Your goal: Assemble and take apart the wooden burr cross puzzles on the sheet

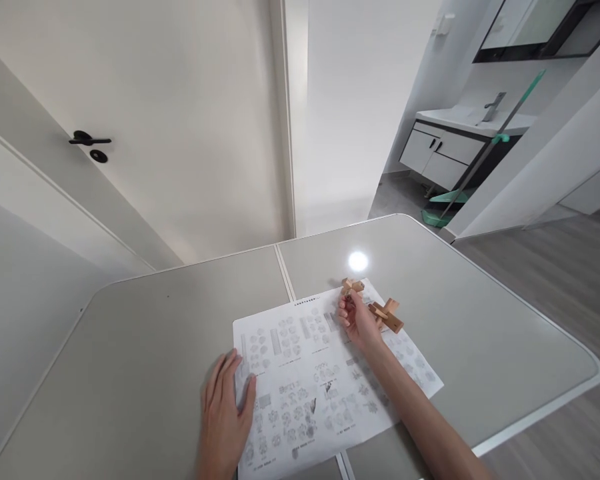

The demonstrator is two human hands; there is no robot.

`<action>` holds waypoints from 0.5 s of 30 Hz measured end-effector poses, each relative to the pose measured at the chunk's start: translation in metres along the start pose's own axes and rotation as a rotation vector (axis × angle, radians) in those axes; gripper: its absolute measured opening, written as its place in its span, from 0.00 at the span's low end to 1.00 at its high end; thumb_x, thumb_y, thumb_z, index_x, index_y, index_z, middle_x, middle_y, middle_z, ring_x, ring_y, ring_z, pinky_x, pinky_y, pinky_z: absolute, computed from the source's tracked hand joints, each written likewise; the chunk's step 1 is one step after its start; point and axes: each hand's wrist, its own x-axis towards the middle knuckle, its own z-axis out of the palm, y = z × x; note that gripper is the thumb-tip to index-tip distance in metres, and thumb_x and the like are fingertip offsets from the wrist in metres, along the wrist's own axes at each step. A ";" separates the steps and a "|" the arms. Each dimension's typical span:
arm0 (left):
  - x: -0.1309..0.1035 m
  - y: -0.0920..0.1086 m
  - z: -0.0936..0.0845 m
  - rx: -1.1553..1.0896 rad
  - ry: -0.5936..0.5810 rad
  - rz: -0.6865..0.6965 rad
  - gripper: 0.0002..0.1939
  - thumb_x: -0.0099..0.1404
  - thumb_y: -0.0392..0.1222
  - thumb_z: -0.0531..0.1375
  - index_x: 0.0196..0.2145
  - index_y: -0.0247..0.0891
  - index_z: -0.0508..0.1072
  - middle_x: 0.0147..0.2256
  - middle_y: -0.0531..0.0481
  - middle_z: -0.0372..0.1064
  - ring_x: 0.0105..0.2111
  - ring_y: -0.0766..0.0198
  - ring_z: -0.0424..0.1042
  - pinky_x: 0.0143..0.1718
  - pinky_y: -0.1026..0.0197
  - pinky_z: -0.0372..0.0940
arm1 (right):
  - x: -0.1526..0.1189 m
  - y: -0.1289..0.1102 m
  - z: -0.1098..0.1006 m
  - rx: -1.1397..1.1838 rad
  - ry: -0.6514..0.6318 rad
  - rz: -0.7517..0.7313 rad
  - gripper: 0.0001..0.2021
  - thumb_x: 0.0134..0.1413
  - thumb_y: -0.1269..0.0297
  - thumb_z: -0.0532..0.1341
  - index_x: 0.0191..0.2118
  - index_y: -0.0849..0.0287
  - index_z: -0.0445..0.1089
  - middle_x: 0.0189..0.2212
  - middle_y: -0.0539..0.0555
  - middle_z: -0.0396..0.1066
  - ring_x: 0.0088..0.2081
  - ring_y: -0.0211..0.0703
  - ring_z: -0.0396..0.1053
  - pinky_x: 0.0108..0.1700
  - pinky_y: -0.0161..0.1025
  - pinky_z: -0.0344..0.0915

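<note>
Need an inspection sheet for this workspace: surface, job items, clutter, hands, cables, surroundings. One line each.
Surface: grey table, light edge, seam running across; bright reflection toward the far side.
Job items: printed sheet with dark smudges, lying over the seam; far wooden piece and near wooden piece at its upper right.
Clutter: small dark speck, left part of the table.
Hands: left hand open at the sheet's left edge; right hand at the far wooden piece, grip unclear.
Cables: nothing seen.
Surroundings: door handle beyond the table; sink cabinet and green-handled pole at right.
</note>
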 end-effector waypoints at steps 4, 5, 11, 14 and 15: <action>0.006 0.015 -0.005 -0.055 0.050 -0.029 0.18 0.73 0.50 0.56 0.57 0.43 0.70 0.58 0.40 0.72 0.62 0.42 0.65 0.64 0.34 0.58 | -0.021 0.007 0.018 -0.042 -0.117 0.058 0.23 0.56 0.40 0.68 0.31 0.56 0.66 0.23 0.47 0.63 0.18 0.34 0.57 0.16 0.33 0.56; 0.011 0.022 -0.005 -0.106 0.039 -0.044 0.17 0.73 0.50 0.56 0.55 0.44 0.71 0.56 0.41 0.73 0.61 0.43 0.67 0.64 0.35 0.59 | -0.028 0.010 0.023 -0.073 -0.171 0.072 0.23 0.57 0.40 0.67 0.32 0.57 0.67 0.23 0.47 0.64 0.18 0.34 0.58 0.17 0.34 0.57; 0.066 0.074 0.012 -0.811 -0.299 -0.221 0.25 0.73 0.56 0.56 0.62 0.44 0.66 0.61 0.40 0.68 0.61 0.49 0.69 0.62 0.46 0.64 | -0.052 0.026 0.036 -0.480 -0.442 -0.041 0.23 0.65 0.39 0.58 0.34 0.55 0.65 0.19 0.44 0.66 0.15 0.35 0.60 0.21 0.35 0.57; 0.089 0.085 0.027 -1.114 -0.484 -0.241 0.32 0.69 0.61 0.61 0.62 0.39 0.66 0.59 0.37 0.71 0.59 0.48 0.71 0.61 0.48 0.65 | -0.054 0.030 0.033 -0.615 -0.462 -0.139 0.22 0.67 0.39 0.56 0.34 0.54 0.64 0.17 0.43 0.64 0.16 0.36 0.59 0.23 0.35 0.57; 0.093 0.087 0.031 -1.166 -0.495 -0.254 0.32 0.67 0.61 0.62 0.60 0.38 0.68 0.57 0.37 0.73 0.58 0.48 0.72 0.61 0.49 0.65 | -0.054 0.031 0.032 -0.644 -0.455 -0.175 0.22 0.67 0.40 0.56 0.33 0.54 0.64 0.16 0.43 0.63 0.16 0.36 0.58 0.23 0.35 0.57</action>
